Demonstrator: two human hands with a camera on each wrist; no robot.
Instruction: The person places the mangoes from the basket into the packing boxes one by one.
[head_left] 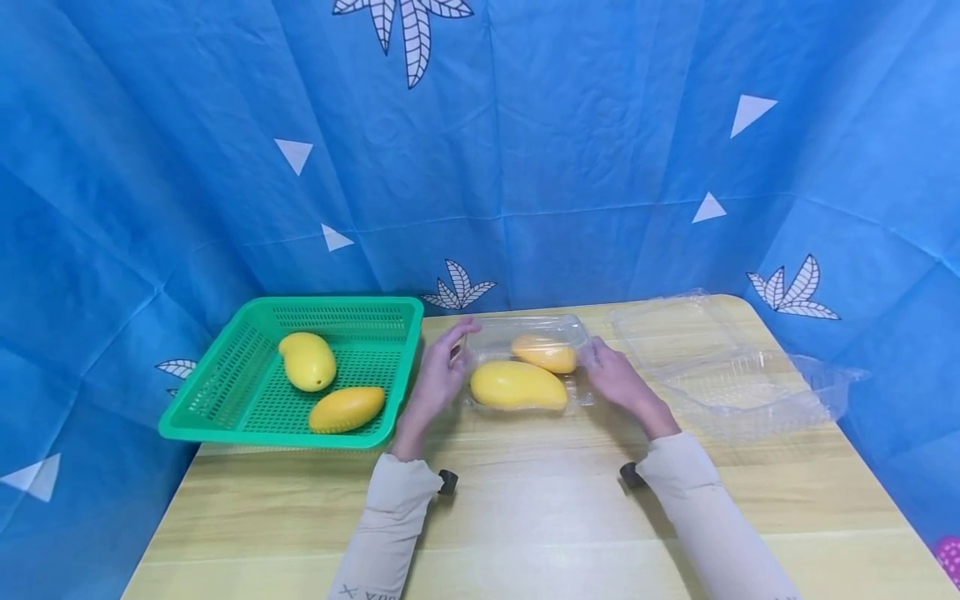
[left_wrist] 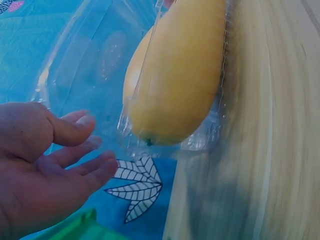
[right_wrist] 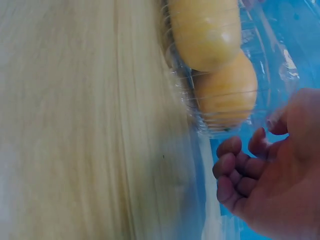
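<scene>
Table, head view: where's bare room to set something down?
Best: table front-centre, between left sleeve and right sleeve, short of the fruit container. Also bare: front-left, between green basket and left sleeve; front-right, between right sleeve and empty clear container. Crowded: far side, with all three containers.

The left forearm (head_left: 386, 529) and right forearm (head_left: 708, 525), in pale grey cloth sleeves (head_left: 405, 483), converge from the wooden table's (head_left: 540, 517) near edge toward its far edge. The left hand (head_left: 441, 373) has its fingers parted and slightly bent; the right hand's (head_left: 619, 379) fingers curl loosely, thumb near the index fingertip.
</scene>
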